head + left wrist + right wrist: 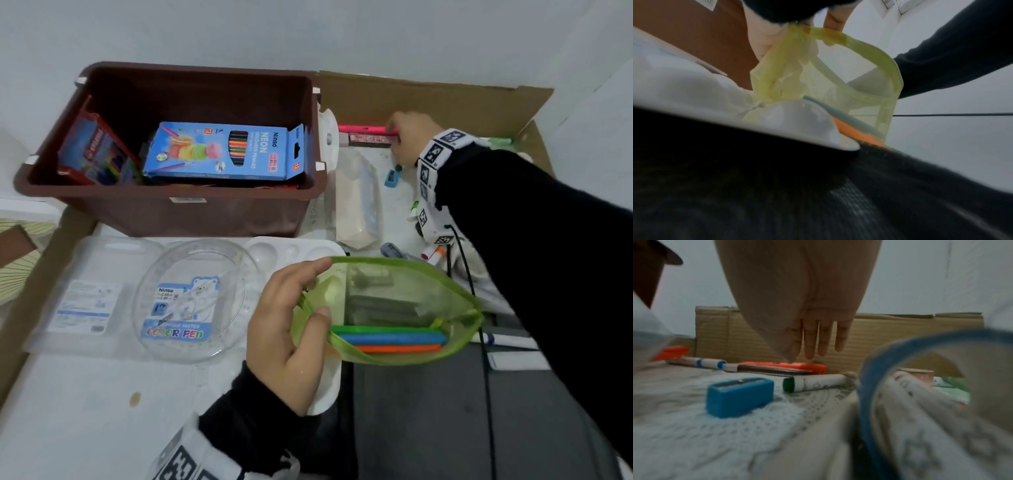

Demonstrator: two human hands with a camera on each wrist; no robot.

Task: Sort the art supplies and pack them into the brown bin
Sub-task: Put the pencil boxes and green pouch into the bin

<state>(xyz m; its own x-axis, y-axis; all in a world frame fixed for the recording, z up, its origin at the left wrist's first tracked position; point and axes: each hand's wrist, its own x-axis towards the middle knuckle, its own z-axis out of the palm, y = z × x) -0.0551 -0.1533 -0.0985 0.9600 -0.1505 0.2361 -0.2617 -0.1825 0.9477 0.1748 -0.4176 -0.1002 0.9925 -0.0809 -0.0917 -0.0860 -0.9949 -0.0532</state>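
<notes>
The brown bin (205, 216) stands at the back left and holds a blue pencil box (219, 150) and a red box (92, 150). My left hand (322, 287) pinches the rim of a green mesh pouch (394, 298), keeping its mouth wide; green, blue and orange pens (390, 339) lie inside. The left wrist view shows that pouch (838, 91) hanging from my left hand (797, 30). My right hand (397, 137) reaches to the far right, fingers straight (807, 352), thumb tip touching a pink-orange marker (807, 366) beside a dark glitter pen (370, 139).
A blue sharpener (740, 395) and a green-capped marker (813, 382) lie on the white cloth near my right hand. A blue tape roll (869, 386) sits close to the right wrist. Cardboard (428, 99) walls the back. A white palette (294, 250) and a clear round pack (191, 301) lie in front of the bin.
</notes>
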